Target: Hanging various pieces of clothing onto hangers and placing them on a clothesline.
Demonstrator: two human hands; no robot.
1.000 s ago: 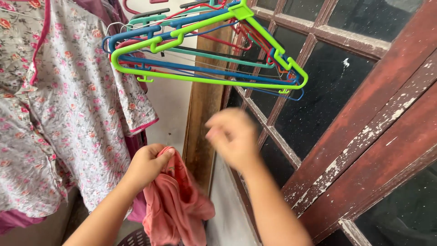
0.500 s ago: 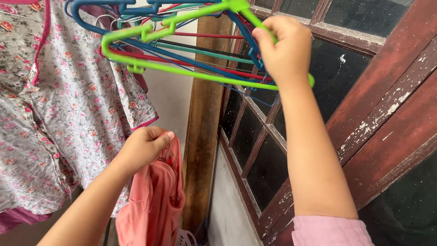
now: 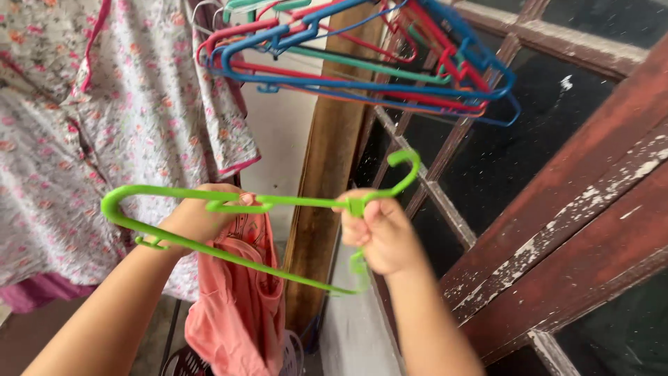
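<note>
Two hands now meet at chest height: the left hand clutches the pink garment, while the right hand, grasping the green hanger near its hook, has brought it down from the bunch of coloured hangers overhead.

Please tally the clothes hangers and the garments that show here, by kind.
Green hanger, in the right hand: 1
Hangers still hung in the bunch: too tangled to count
Pink garment, in the left hand: 1
Floral garment, hanging: 1
Total counted: 3
</note>
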